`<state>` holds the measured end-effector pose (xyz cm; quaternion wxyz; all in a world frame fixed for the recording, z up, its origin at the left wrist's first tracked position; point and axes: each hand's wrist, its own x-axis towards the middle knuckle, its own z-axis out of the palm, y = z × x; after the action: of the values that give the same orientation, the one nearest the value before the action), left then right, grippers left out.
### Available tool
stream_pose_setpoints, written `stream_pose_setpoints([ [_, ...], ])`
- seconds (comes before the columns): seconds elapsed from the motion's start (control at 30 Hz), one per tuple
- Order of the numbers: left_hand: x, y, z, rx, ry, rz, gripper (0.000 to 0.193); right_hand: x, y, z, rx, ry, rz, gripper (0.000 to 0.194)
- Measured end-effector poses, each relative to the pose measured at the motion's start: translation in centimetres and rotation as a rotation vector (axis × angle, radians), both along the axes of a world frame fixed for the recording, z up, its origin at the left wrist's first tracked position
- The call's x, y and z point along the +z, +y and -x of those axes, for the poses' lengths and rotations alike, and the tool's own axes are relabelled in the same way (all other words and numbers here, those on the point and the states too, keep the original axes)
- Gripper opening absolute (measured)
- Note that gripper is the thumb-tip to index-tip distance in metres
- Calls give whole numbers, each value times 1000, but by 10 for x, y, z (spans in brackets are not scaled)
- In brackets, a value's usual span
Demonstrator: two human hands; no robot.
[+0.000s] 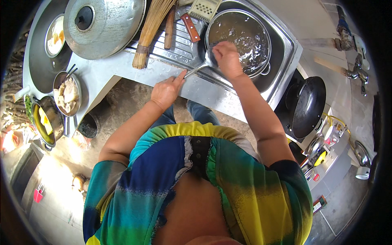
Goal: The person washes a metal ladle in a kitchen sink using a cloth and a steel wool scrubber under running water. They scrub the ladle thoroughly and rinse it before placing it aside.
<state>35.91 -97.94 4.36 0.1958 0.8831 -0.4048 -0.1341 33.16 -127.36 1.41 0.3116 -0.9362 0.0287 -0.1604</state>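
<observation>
My left hand (pixel 167 92) grips the handle of a metal cooking spatula or ladle (pixel 197 69) over the sink's front edge. The utensil's head lies at the near left rim of a round metal basin (pixel 267 36), which is full of water and stands in the stainless steel sink (pixel 277 72). At that head, my right hand (pixel 228 59) has its fingers pinched together around a small dark scrubber (pixel 214 48). The hand covers most of the scrubber, so its exact kind is unclear. Bright reflections break up the murky water surface.
The drainboard (pixel 183 56) holds a straw brush (pixel 150 33), a wooden handle (pixel 170 29), a red-brown knife handle (pixel 190 27) and a grater (pixel 204 9). Left are a large lid (pixel 107 33), a bowl of meat (pixel 69 92) and a pot (pixel 56 113). A black wok (pixel 309 107) stands right.
</observation>
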Motion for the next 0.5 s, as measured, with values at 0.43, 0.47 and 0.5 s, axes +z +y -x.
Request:
stream_pose_setpoints([
  [0.43, -4, -2, 1, 16, -16, 31, 39, 3, -16, 31, -160, -8, 47, 8],
  [0.47, -4, -2, 0, 15, -28, 38, 39, 0, -5, 35, -83, 13, 7, 6],
  [0.5, -4, -1, 0, 12, -24, 34, 39, -3, -2, 37, -162, 1, 18, 6],
])
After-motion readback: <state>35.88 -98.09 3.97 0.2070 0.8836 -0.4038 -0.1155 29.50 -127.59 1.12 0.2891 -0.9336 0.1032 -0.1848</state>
